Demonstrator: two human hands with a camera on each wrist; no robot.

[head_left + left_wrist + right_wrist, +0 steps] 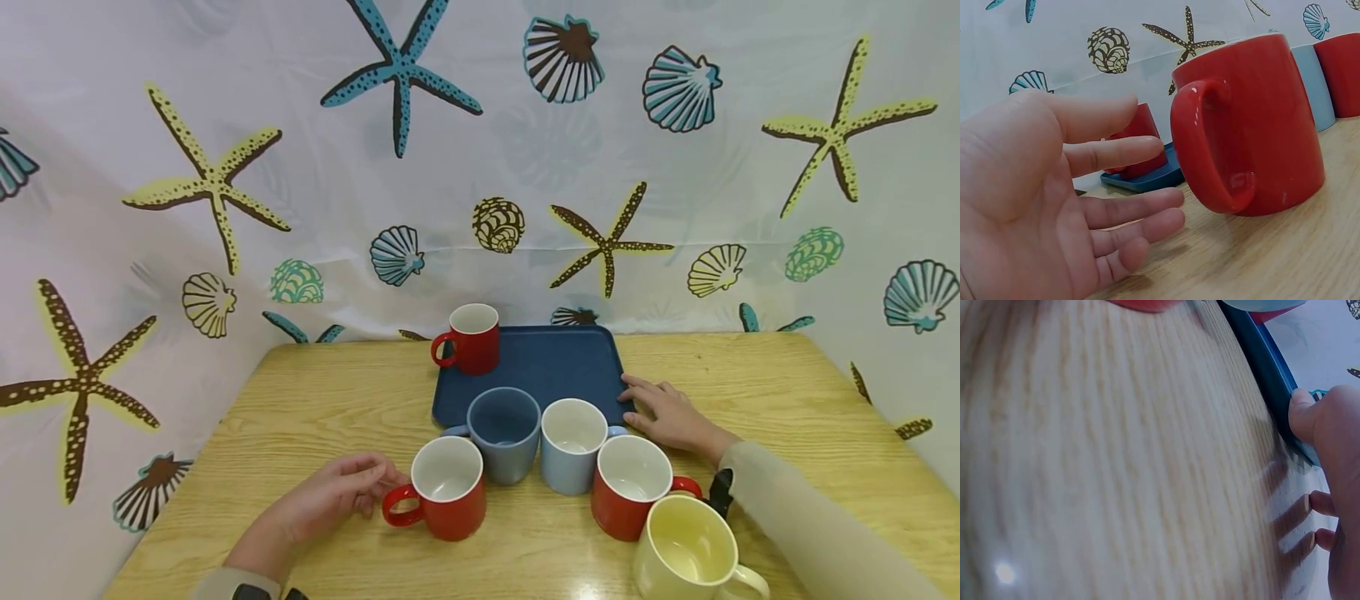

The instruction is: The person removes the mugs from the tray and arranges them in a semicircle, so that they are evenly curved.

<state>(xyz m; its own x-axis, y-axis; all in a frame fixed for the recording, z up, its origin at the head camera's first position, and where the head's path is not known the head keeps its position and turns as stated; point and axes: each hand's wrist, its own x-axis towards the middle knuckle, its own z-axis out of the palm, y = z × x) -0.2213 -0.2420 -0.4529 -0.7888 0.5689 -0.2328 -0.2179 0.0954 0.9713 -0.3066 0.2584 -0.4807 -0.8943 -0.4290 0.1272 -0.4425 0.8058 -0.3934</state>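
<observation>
My left hand [337, 492] is just left of a red mug [457, 512] with a white inside. In the left wrist view, its extended fingers [1129, 153] point at that mug's handle [1194, 150], with a small gap between. At the right edge of a dark blue tray [558, 358] lies my right hand [675, 417]. The right wrist view shows its thumb [1300, 415] against the tray's rim [1263, 372], the other fingertips spread apart lower down. Another red mug [478, 350] stands on the tray's far left corner, its handle to the left.
Before the tray stand a grey-blue mug [510, 458], a light blue mug [566, 467] and a further red mug [615, 504]. A pale yellow mug [667, 571] is nearest me, beside my right forearm. A patterned cloth [450, 167] hangs behind the wooden table [337, 383].
</observation>
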